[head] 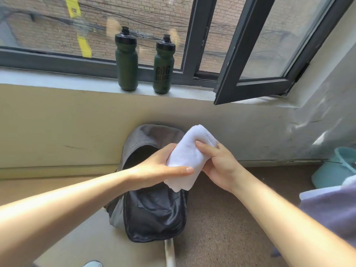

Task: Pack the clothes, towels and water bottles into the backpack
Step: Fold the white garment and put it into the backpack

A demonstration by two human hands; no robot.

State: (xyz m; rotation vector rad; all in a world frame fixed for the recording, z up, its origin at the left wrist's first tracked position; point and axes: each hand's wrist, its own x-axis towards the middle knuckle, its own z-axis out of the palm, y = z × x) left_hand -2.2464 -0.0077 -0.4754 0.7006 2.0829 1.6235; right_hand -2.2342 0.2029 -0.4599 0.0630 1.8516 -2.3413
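A soft, matte lavender cloth (pixel 331 209) is seen at four o'clock, by the near right edge. At the centre, a white towel (pixel 189 151), rolled into a thick, fluffy wad with a stitched hem at its upper end, is gripped by both hands. The left hand (pixel 159 166) is wrapped round its lower half from nine o'clock, and the right hand (pixel 221 166) is curled round it from three o'clock.

The towel is held above the open backpack (pixel 154 214), which lies at six o'clock with its grey woven shell against the wall and its slick black lining exposed. A pale teal plastic basin (pixel 335 170) stands at three o'clock.

On the sill (pixel 57 79) at twelve o'clock, a plain bottle (pixel 126 60) and a lettered bottle (pixel 163 66) are stood upright and apart. Both are dark green, waisted and black-capped.
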